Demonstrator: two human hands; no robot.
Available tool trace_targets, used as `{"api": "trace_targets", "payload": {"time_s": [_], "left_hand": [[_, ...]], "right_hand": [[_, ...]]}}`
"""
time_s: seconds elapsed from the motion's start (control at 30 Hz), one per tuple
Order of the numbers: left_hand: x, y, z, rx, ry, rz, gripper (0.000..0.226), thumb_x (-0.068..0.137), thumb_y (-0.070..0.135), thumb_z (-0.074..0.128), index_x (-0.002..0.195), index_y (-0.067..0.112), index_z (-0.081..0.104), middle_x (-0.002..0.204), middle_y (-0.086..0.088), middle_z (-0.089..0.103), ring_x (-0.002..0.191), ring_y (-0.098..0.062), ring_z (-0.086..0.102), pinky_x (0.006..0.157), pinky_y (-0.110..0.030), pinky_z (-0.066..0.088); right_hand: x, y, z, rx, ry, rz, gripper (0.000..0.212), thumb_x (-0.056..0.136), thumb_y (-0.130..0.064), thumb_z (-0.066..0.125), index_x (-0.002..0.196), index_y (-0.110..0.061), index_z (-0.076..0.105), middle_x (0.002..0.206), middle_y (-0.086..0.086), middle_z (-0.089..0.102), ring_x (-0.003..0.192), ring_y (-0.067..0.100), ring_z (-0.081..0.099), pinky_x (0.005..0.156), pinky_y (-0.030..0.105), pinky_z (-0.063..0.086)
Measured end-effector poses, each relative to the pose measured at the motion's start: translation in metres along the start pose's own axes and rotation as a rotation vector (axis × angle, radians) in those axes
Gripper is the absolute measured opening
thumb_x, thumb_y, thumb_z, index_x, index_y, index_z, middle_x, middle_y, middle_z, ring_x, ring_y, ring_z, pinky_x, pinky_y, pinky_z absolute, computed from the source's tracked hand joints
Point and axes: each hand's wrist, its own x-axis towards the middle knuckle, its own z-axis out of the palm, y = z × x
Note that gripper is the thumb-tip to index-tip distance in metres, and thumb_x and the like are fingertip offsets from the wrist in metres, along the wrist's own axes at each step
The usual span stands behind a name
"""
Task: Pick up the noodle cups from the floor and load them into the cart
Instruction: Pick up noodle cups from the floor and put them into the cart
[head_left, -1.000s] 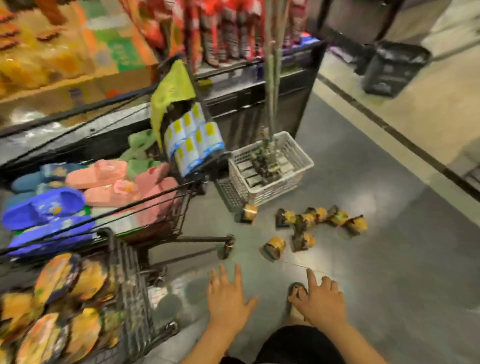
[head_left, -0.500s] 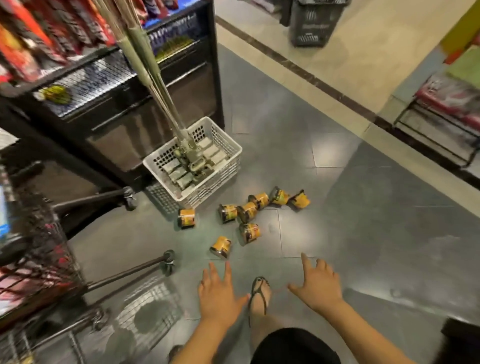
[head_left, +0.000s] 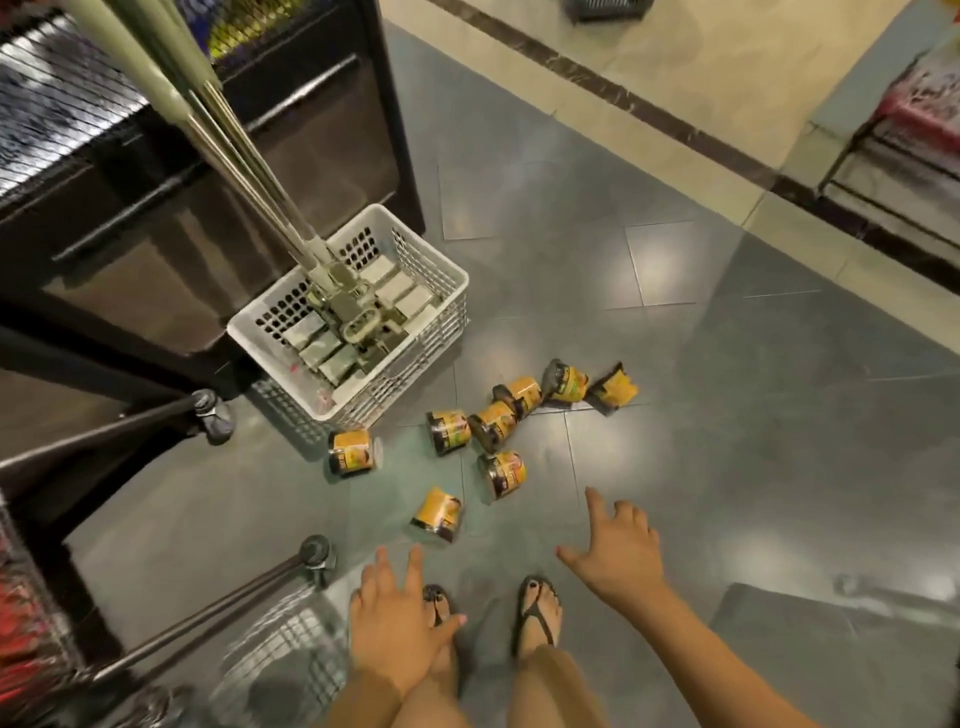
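Your left hand (head_left: 397, 618) and right hand (head_left: 621, 553) hover empty, fingers spread; noodle cups (head_left: 503, 473) lie scattered just ahead of them. The nearest cup (head_left: 438, 514) sits between both hands.

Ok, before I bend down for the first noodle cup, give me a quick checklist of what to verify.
1. Left hand empty: ok.
2. Right hand empty, fingers spread: ok.
3. Nearest noodle cup unobstructed, lying on its side just ahead of the feet: ok.
4. Other cups scattered near the white basket; eight visible in all: ok.
5. Cups undamaged: cannot tell.
6. Room in the cart: cannot tell, only its lower frame and wheels show.
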Motion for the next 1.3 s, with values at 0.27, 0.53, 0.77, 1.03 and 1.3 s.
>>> {"api": "trace_targets", "payload": {"time_s": [0.27, 0.53, 0.77, 1.03, 1.3], "left_hand": [[0.193, -0.026, 0.109, 0.035, 0.043, 0.060, 0.107, 0.077, 0.084, 0.036, 0.152, 0.029, -0.016, 0.160, -0.015, -0.016, 0.149, -0.032, -0.002, 0.118, -0.044, 0.013], [0.359, -0.054, 0.225, -0.021, 0.180, 0.281, 0.128, 0.040, 0.104, -0.001, 0.150, 0.040, -0.014, 0.158, -0.007, -0.025, 0.148, -0.030, -0.014, 0.119, -0.045, 0.007], [0.432, -0.072, 0.266, 0.021, 0.325, 0.530, 0.122, 0.050, 0.103, 0.032, 0.140, 0.046, -0.027, 0.149, 0.003, -0.042, 0.141, -0.018, -0.032, 0.112, -0.031, -0.011], [0.439, -0.078, 0.280, 0.036, 0.168, 0.698, 0.122, 0.056, 0.091, 0.058, 0.140, 0.057, -0.024, 0.152, 0.014, -0.037, 0.142, -0.010, -0.030, 0.112, -0.025, -0.015], [0.434, -0.070, 0.285, -0.112, 0.190, 0.573, 0.111, 0.060, 0.082, 0.065, 0.137, 0.062, -0.012, 0.160, 0.008, -0.005, 0.147, -0.010, -0.003, 0.113, -0.021, 0.007]], "right_hand": [[0.165, -0.027, 0.149, -0.085, 0.030, -0.111, 0.093, 0.084, -0.074, 0.040, 0.154, -0.022, 0.007, 0.144, 0.018, 0.031, 0.134, 0.035, 0.027, 0.107, 0.042, 0.030], [0.318, -0.041, 0.289, -0.279, 0.220, -0.272, 0.101, 0.071, -0.086, 0.037, 0.147, -0.019, 0.031, 0.130, 0.018, 0.045, 0.121, 0.036, 0.041, 0.093, 0.045, 0.039], [0.392, -0.044, 0.338, -0.383, 0.431, -0.327, 0.107, 0.067, -0.093, 0.023, 0.144, -0.021, 0.044, 0.125, 0.023, 0.052, 0.110, 0.039, 0.050, 0.081, 0.047, 0.045], [0.392, -0.027, 0.342, -0.310, 0.381, -0.270, 0.104, 0.065, -0.096, 0.019, 0.149, -0.033, 0.015, 0.128, 0.013, 0.047, 0.113, 0.033, 0.049, 0.090, 0.042, 0.045], [0.399, -0.020, 0.349, 0.029, 0.242, -0.456, 0.088, 0.076, -0.077, 0.050, 0.147, -0.035, 0.020, 0.133, 0.010, 0.038, 0.123, 0.027, 0.039, 0.103, 0.034, 0.036]]}}
